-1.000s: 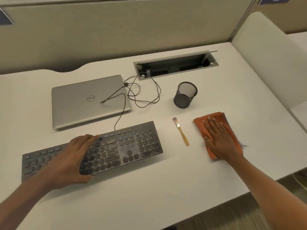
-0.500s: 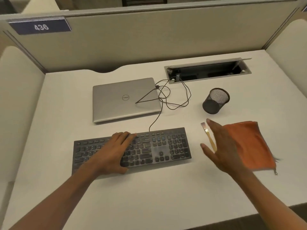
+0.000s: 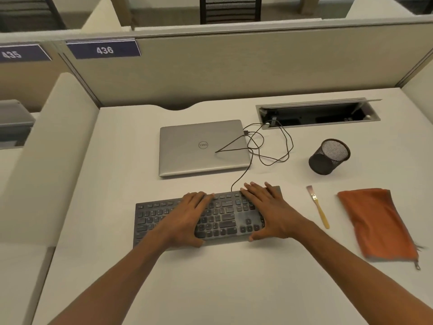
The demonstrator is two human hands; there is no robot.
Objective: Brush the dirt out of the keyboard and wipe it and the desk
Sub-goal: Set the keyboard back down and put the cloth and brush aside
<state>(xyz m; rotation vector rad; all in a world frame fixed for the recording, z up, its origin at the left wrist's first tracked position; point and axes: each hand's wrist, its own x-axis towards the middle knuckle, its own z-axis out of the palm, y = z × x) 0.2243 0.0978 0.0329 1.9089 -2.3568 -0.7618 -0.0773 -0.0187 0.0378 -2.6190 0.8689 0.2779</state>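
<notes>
Two bare hands lie spread on one black keyboard (image 3: 226,215) near the middle of a white desk (image 3: 210,282). The left hand (image 3: 187,218) covers the middle keys and the right hand (image 3: 269,212) covers the number-pad end at three o'clock. On both, the fingers are nearly straight and fanned, their tips reaching the board's far edge, while each thumb sits against the near edge. Neither hand is closed round anything, and whether they press or merely rest on the keys cannot be told. A greyish film shows on the keys between them.

At three o'clock from the keyboard, apart from it, lies one small brush (image 3: 318,208) with a pale wooden handle, its bristles pointing to twelve o'clock. Just beyond it, farther toward three o'clock, is one folded orange cloth (image 3: 379,222), flat on the desk.

At twelve o'clock sits one closed silver Dell laptop (image 3: 199,158). One thin dark cable (image 3: 284,146) crosses its lid and loops on to an open cable box (image 3: 318,113) set in the desk at one o'clock. One black mesh pen cup (image 3: 328,158) stands at two o'clock. Two number plates, 436 (image 3: 104,50) and 435 (image 3: 16,53), mark the partition.
</notes>
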